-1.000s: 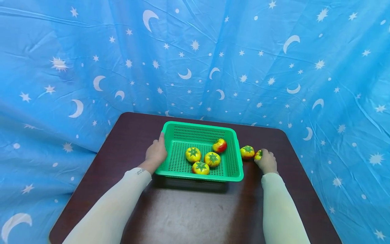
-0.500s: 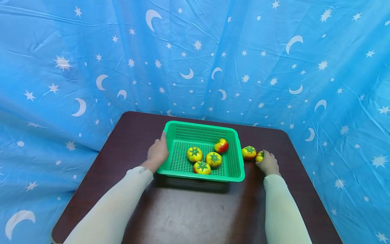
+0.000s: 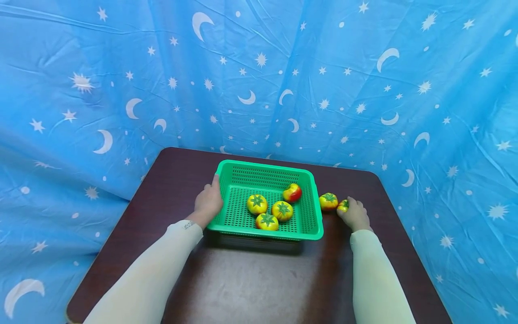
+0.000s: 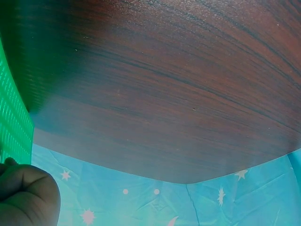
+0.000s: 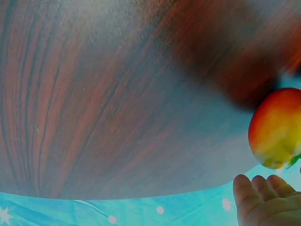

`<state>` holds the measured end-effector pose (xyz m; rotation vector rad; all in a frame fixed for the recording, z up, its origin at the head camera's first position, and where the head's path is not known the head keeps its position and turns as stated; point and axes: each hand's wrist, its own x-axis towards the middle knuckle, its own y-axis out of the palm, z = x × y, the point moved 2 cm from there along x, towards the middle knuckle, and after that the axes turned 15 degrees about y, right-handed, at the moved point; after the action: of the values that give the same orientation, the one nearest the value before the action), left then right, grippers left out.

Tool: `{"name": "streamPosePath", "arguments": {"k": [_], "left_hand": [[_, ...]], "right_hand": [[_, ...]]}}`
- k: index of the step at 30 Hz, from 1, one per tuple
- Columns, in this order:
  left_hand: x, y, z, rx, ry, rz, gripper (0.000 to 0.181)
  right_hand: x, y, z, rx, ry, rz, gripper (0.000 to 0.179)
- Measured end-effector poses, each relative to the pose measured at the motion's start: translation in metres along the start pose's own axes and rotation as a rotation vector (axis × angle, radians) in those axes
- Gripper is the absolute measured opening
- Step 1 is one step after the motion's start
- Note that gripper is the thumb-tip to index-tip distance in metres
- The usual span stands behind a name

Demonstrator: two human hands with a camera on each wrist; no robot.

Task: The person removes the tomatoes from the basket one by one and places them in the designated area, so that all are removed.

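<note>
So the right hand (image 3: 356, 216) is at the end tomato (image 3: 343, 206), the one farthest right on the tabletop (image 3: 251, 279), covering part of it. Honestly can't tell if it's got a grip: from the right wrist a few fingers (image 5: 243, 188) are spread just beside a tomato, with the thumb out of sight. The left hand (image 3: 209, 202) is easier, its fingers curled on the left side of the green basket (image 3: 267, 165).

My guess on handling: these tomatoes look like glossy plastic, so probably light, stiff and hard to bruise, but a bit slick and happy to roll. I'd take hold round the widest part, thumb one side and fingers the other, and leave the leafy top alone. The basket looks like thin plastic, light with some flex, so the rim's the place to hold it.

Between the end tomato and the basket there's a second tomato (image 3: 328, 202), leaf up, right by the basket's right wall. Inside the basket I count four: a left tomato (image 3: 256, 204), a middle tomato (image 3: 282, 211) and a front tomato (image 3: 267, 222) bunched together leaf up, plus a red-sided one (image 3: 292, 193) toward the back right, no leaf showing.
</note>
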<state>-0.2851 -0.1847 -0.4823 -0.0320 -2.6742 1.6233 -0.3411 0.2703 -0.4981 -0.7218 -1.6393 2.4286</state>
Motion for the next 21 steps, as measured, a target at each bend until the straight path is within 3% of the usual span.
{"name": "streamPosePath", "arguments": {"k": [10,16,21], "left_hand": [[0.0,-0.001,-0.001,-0.002,-0.001,-0.003,0.075],[-0.001,-0.001,0.0,-0.011,-0.013,0.0,0.077],[0.002,0.001,0.001,-0.009,-0.012,0.008,0.078]], "right_hand": [[-0.001,-0.021,0.017,0.035,-0.02,-0.139,0.065],[-0.002,-0.035,0.051,0.093,-0.157,-0.22,0.063],[-0.014,-0.039,0.086,0.119,-0.284,-0.221,0.061]]}}
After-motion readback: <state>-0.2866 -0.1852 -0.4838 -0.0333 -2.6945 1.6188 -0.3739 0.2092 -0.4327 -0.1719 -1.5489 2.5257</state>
